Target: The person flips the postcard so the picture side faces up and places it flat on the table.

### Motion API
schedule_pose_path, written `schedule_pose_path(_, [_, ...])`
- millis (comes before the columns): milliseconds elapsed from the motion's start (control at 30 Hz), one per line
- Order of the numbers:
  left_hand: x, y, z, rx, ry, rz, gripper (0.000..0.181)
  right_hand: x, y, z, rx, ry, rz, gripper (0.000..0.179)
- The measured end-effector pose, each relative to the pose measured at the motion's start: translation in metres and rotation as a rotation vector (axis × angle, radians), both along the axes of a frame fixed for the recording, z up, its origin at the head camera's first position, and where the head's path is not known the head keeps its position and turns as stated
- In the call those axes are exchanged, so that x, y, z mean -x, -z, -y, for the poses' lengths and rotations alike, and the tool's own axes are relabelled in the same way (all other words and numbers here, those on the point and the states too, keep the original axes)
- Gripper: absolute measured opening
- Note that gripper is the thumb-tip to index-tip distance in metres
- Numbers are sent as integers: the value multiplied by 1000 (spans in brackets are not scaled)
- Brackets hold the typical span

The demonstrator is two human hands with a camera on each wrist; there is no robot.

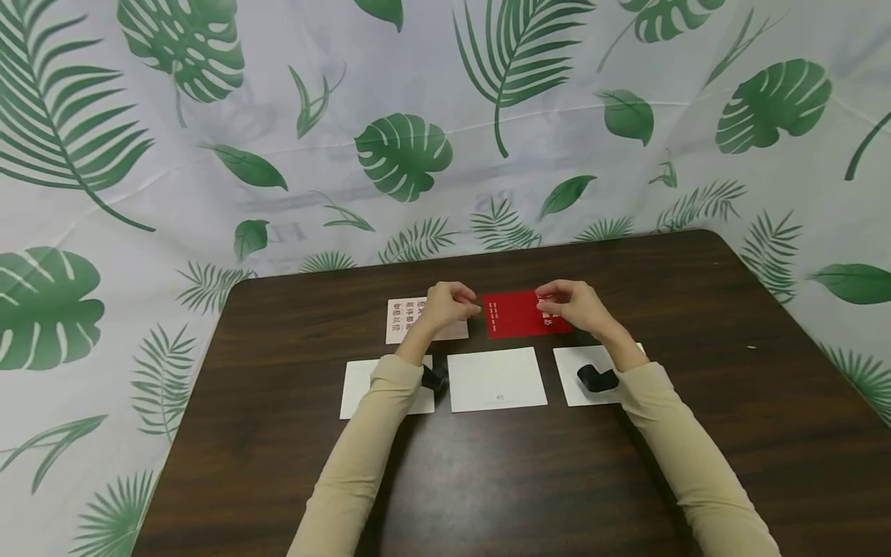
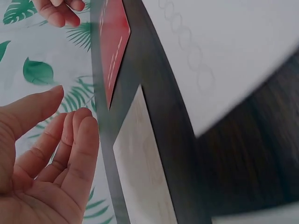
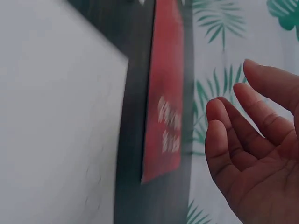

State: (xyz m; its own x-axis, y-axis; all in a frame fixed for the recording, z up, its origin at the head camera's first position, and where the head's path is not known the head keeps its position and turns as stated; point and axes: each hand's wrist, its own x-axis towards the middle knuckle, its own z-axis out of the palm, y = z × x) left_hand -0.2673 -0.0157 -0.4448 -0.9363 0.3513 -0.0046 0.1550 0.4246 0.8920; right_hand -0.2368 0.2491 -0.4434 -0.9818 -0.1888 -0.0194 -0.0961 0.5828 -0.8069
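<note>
Left hand (image 1: 445,305) and right hand (image 1: 579,306) were held half-open (nothing gripped in either!) above the worktop (image 1: 515,483), the red card (image 1: 513,316) lying flat between them; light pinching at opposite edges was judged best for so thin a piece.

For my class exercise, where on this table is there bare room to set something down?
The dark brown wooden table is bare in front, between the beige fabric sleeves, and left of the four white rectangular cards. It is crowded farther back: those cards and one red rectangular card lie near the left hand and right hand.
</note>
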Motion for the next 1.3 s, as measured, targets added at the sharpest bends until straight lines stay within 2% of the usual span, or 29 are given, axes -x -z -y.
schedule_pose_path(233, [-4,-5,26,-11,-36,-1,22,-3,-7,26,38,-49,13,34])
schedule_pose_path(500, [-10,-9,54,14,-64,-18,24,-6,-9,58,100,-149,-15,33])
schedule_pose_path(833, [-22,-9,91,-26,-120,-5,23,-8,-6,99,170,-245,0,33])
schedule_pose_path(1067, [-33,-8,115,24,-143,-18,22,-12,-2,126,180,-309,-4,31])
schedule_pose_path(1300, [-45,-6,143,-14,-157,-50,18,-18,4,149,162,-374,18,32])
